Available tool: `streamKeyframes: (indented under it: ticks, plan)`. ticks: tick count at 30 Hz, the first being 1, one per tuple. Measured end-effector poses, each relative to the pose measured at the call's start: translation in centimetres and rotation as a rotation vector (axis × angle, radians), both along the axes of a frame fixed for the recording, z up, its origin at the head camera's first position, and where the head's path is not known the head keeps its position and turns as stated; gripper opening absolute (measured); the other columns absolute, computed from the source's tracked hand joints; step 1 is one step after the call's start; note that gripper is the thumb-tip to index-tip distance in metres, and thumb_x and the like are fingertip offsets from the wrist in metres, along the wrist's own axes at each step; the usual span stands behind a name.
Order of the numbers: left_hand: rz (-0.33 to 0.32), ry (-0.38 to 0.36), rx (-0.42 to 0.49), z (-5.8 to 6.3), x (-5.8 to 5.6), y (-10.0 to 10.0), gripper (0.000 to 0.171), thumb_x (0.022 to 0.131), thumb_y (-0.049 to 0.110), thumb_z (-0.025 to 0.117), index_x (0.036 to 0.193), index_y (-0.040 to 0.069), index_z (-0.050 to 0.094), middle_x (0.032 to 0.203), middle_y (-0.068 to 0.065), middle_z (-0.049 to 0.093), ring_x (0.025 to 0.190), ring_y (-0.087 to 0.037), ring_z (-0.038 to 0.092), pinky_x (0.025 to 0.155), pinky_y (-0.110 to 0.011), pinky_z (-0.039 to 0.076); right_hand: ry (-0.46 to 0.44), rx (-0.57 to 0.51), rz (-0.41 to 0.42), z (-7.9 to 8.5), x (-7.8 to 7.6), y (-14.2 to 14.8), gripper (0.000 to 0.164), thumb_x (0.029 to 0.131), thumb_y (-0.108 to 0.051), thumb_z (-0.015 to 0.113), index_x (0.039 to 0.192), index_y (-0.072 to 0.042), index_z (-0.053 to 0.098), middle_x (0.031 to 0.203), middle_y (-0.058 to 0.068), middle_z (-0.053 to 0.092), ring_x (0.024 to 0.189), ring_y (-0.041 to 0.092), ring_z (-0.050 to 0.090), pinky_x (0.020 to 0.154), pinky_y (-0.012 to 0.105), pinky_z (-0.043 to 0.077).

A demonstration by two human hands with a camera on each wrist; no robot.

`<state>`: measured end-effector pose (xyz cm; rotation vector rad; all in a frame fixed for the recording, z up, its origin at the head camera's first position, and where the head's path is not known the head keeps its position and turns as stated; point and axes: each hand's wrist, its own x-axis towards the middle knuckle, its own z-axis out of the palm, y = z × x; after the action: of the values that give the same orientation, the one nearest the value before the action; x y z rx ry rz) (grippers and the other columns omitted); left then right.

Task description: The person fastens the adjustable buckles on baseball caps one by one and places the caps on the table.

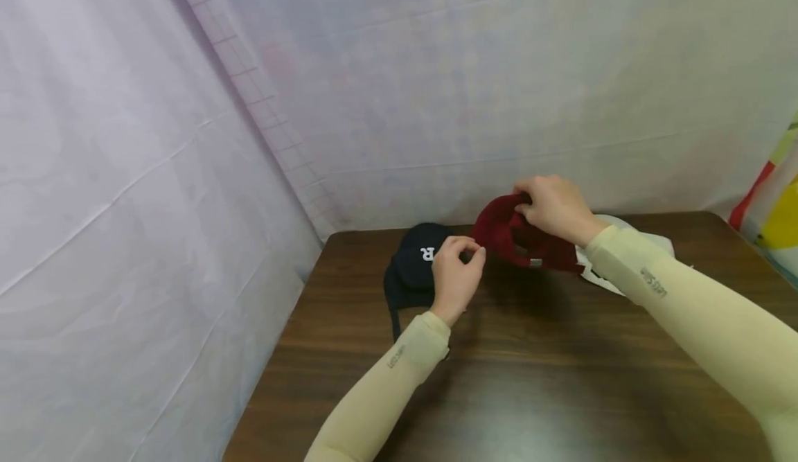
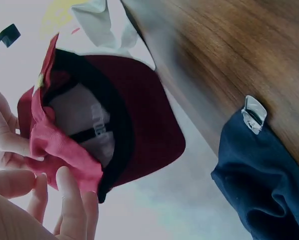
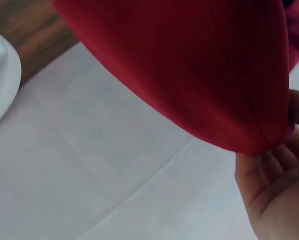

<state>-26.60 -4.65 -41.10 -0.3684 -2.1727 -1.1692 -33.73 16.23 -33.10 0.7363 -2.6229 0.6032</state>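
My right hand point(image 1: 555, 206) grips a dark red baseball cap point(image 1: 495, 230) by its crown, above the table. In the right wrist view, thumb and fingers pinch the red cloth point(image 3: 189, 75). The left wrist view shows the cap's inside, with a dark sweatband and its brim point(image 2: 149, 115) pointing right. My left hand point(image 1: 458, 275) is raised at the cap's left side, fingers loosely bent and nothing between them. Beneath and behind it, a navy cap point(image 1: 414, 261) with a white letter lies on the table.
A white cap point(image 1: 623, 282) lies at the right, partly covered by my right forearm. The brown wooden table point(image 1: 530, 379) ends at a pale hanging cloth point(image 1: 436, 102) behind and at the left. A coloured item point(image 1: 779, 206) shows at the far right edge.
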Motion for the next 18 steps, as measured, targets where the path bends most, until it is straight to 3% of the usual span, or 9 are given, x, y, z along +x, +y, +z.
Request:
streamKeyframes:
  ticks: [3,7,12,18]
  plan:
    - [0.006,-0.017,-0.008,0.0,0.0,-0.3,0.007,0.087,0.010,0.078,0.081,0.012,0.073,0.097,0.001,0.068,0.090,-0.013,0.064,0.082,-0.034,0.050,0.074,0.019,0.003,0.0,-0.8,-0.3,0.008,0.090,-0.007,0.074,0.095,-0.013,0.071,0.086,0.006,0.071,0.070,0.026,0.065,0.058,0.046,0.051]
    - [0.000,-0.038,-0.009,0.0,0.2,-0.5,0.007,0.088,0.013,0.077,0.082,0.013,0.073,0.097,0.003,0.068,0.090,-0.011,0.063,0.083,-0.035,0.050,0.121,0.036,0.014,-1.2,-2.1,-0.7,0.009,0.089,-0.008,0.075,0.092,-0.015,0.070,0.085,0.005,0.070,0.069,0.026,0.064,0.053,0.045,0.051]
    - [0.001,-0.066,-0.010,0.1,0.4,-0.7,0.005,0.088,0.014,0.076,0.083,0.014,0.074,0.098,0.005,0.068,0.091,-0.011,0.063,0.083,-0.034,0.050,0.110,0.047,0.020,-3.9,-3.8,-0.7,0.011,0.089,-0.009,0.076,0.088,-0.016,0.068,0.081,0.003,0.068,0.066,0.024,0.063,0.053,0.044,0.050]
    - [-0.002,-0.080,-0.018,0.2,0.6,-0.2,0.005,0.088,0.015,0.077,0.084,0.014,0.075,0.098,0.004,0.068,0.091,-0.011,0.063,0.084,-0.032,0.048,0.059,0.068,-0.002,-6.3,-4.1,0.2,0.012,0.088,-0.012,0.078,0.089,-0.018,0.067,0.082,0.002,0.069,0.068,0.025,0.065,0.053,0.047,0.051]
